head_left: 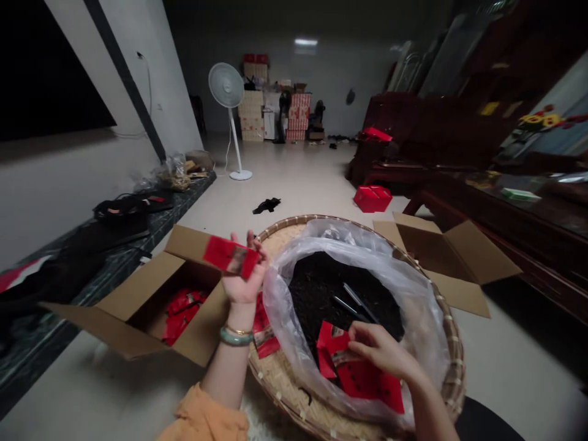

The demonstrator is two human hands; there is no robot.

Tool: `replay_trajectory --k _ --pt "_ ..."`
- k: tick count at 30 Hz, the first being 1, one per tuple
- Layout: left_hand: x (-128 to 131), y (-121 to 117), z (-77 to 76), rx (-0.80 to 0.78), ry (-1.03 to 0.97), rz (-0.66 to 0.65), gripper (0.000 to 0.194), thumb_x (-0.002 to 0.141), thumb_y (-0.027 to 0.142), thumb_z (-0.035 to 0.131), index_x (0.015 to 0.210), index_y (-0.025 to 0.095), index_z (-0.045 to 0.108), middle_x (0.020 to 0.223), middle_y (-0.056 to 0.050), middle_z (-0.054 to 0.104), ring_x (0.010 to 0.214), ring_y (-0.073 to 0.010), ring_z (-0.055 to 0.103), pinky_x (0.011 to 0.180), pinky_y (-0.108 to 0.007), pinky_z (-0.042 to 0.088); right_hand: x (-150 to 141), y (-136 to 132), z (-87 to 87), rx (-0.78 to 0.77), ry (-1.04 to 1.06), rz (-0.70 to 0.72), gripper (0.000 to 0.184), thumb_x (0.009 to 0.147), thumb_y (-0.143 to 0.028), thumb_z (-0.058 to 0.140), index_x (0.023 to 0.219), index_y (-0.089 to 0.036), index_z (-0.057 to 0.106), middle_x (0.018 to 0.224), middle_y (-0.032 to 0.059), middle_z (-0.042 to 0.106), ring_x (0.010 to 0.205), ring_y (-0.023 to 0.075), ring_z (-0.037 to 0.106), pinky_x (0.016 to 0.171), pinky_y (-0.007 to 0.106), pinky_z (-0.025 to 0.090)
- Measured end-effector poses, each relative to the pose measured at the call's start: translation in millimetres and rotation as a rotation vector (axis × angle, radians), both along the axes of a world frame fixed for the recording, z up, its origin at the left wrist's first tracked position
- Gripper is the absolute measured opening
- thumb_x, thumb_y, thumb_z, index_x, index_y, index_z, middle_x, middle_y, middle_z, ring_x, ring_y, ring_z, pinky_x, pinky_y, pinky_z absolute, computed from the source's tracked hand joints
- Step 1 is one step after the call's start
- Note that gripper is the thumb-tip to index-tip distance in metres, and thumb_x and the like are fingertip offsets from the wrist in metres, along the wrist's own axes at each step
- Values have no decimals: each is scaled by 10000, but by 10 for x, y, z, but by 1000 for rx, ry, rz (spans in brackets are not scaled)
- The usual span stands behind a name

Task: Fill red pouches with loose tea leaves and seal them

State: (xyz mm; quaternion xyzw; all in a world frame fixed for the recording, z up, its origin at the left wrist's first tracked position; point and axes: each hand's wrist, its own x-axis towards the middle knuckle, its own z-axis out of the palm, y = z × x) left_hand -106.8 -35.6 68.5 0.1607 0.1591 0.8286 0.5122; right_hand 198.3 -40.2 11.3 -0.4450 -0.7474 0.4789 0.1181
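Left hand [243,275] pinches a thin, light red packet [228,256] between fingers and thumb, above an open cardboard box [138,306] holding more packets [181,315]. Right hand [381,352] grips floppy red packets [362,383] over loose dark tea [344,288] in a plastic-lined bamboo tray [452,367]. Soft and slick-looking, they seem best held flat by an edge.

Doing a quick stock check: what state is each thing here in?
Left hand, raising a red packet.
Right hand, gripping red packets above the bag.
Plastic bag, open, lining a round bamboo basket.
Left cardboard box, flaps open.
Right cardboard box, flaps open.
Standing fan, upright.
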Motion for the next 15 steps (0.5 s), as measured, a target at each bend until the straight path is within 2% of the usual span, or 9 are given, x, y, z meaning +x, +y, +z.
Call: replay_trajectory --k 2,5,8,10,12,15 --pt "-91 14 40 83 -45 -8 407 862 493 375 1228 359 495 1286 -33 531 1030 -184 553 835 -341 438 20 59 15 -16 52 -50 187 734 -344 567 665 -177 519 625 -2 564 583 126 499 519 215 368" --pt "110 64 -94 -18 -8 -267 501 827 588 374 1206 300 531 1254 -72 552 1058 -229 548 861 -385 425 -2 133 40 -87 243 -219 269 717 -437 582 771 -184 513 603 -27 540 519 113 499 468 214 374" --pt "562 63 -304 -203 293 -643 454 799 452 542 1138 155 595 1150 -150 614 1029 -256 574 872 -376 422 -69 205 61 -95 452 -466 410 662 -484 619 925 -189 509 554 -64 504 437 104 493 417 218 390" --pt "845 30 -412 -291 602 -796 401 741 309 648 1104 142 619 1046 -125 667 928 -229 613 815 -326 443 -114 245 53 -72 540 -554 503 634 -461 652 1024 -179 505 551 -66 514 441 109 513 427 231 431" --pt "1037 5 -486 -266 835 -850 359 694 223 680 1042 135 653 945 -80 696 813 -196 624 734 -275 451 -153 269 19 -46 595 -597 534 629 -445 660 1060 -164 519 573 -57 522 472 111 535 446 240 461" --pt "1139 19 -557 -275 951 -801 261 699 197 641 944 118 683 823 -47 704 679 -168 613 628 -244 449 -197 276 -57 -12 603 -623 556 639 -433 650 1107 -159 527 598 -53 526 471 102 532 434 237 466"
